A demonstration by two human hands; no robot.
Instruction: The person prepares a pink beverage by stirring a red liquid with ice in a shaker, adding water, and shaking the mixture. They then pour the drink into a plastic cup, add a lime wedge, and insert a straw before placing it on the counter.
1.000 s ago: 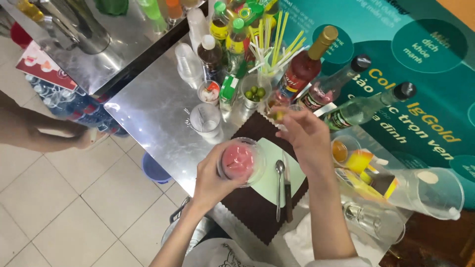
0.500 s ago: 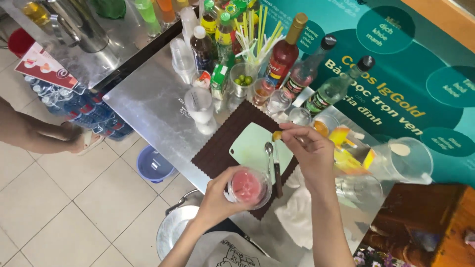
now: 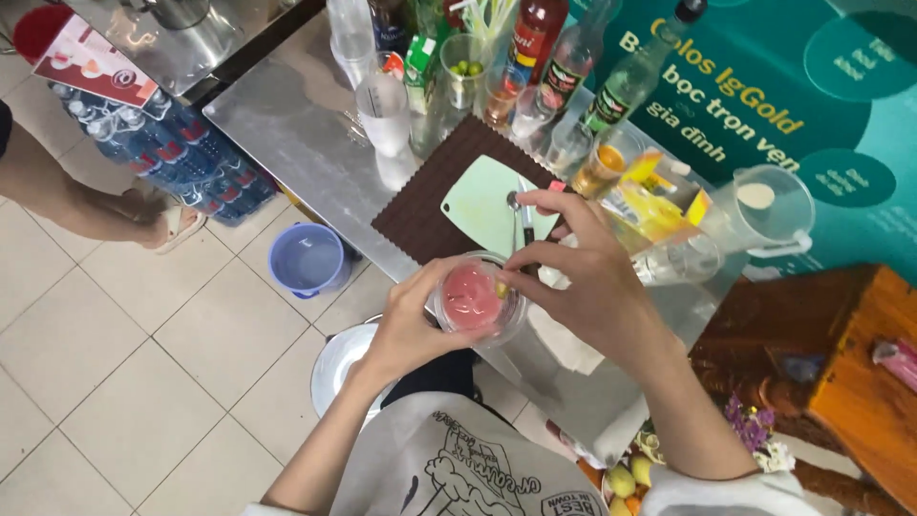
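Pink drink in its clear plastic cup (image 3: 475,301) sits between the two hands, held out in front of the steel counter's (image 3: 287,124) near edge rather than standing on it. To the cup's left, the left hand (image 3: 406,330) wraps the wall from the side, thumb over the near rim and fingers curled round the far side, so the cup is upright with its open mouth facing up. At the cup's right rim, the right hand (image 3: 597,277) comes in from above, thumb and forefinger pressed together on a small yellowish piece (image 3: 501,289) that touches or hangs just inside the rim; what the piece is cannot be told. So the pinch lies directly over the right edge of the mouth, and the pink surface is just left of and below it.

Beyond the right hand, further along the counter, a pale green cutting board (image 3: 482,201) lies on a brown mat (image 3: 420,215), with a metal spoon (image 3: 521,220) on it, its long axis running roughly toward the cup. Bottles and glasses crowd the far side. A blue bucket (image 3: 306,260) stands on the tiled floor, well left of the left hand.
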